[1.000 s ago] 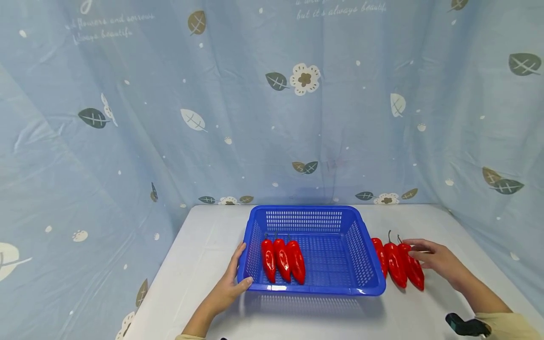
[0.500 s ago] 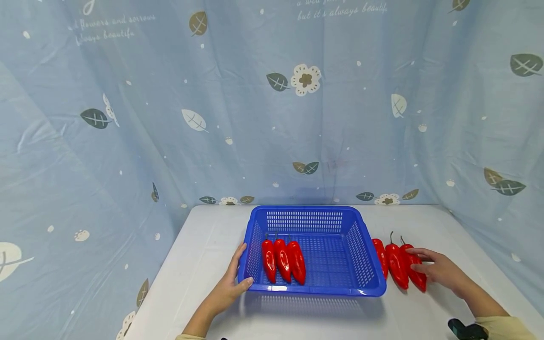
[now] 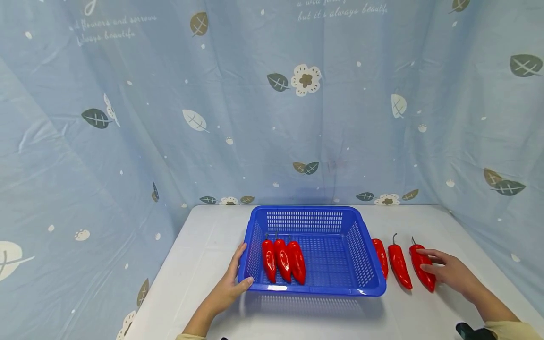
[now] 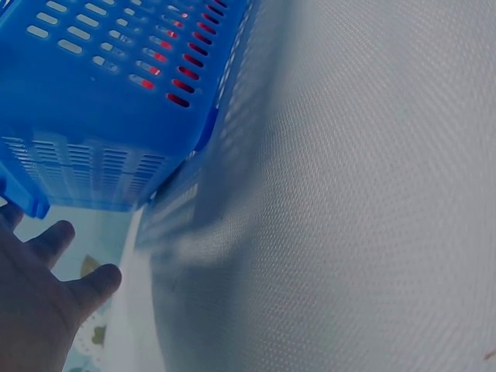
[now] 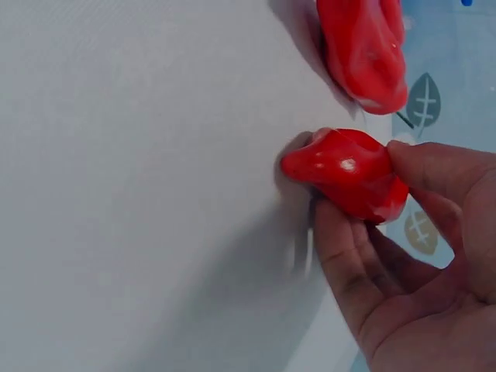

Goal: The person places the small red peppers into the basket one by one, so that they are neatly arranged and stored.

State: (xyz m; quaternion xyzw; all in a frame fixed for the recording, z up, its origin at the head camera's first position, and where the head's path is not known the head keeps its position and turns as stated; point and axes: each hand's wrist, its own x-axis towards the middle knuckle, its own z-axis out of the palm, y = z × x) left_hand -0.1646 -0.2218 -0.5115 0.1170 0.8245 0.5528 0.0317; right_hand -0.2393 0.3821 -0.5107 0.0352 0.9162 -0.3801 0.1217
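A blue plastic basket (image 3: 314,290) stands on the white table, with three glossy red chili peppers (image 3: 282,260) side by side in its left half. At the basket's left rim lies my left hand (image 3: 226,288), thumb on the front corner and fingers along the side. In the left wrist view its fingers look spread and mostly straight beneath the rim (image 4: 35,203). To the right of the basket, my right hand (image 3: 452,273) pinches a red chili pepper (image 5: 349,172) between thumb and fingers, low over or on the table; contact cannot be told.
Two more red chili peppers lie on the table: one alone (image 3: 399,267) between the basket and my right hand, one (image 3: 380,255) partly hidden by the basket's right wall. A blue patterned curtain (image 3: 306,118) hangs behind and at the sides of the white table (image 3: 204,245).
My right hand has taken hold of the outermost chili pepper and moved it right, opening a gap from its neighbour. The neighbour has shifted slightly. My left hand and the basket stay put.
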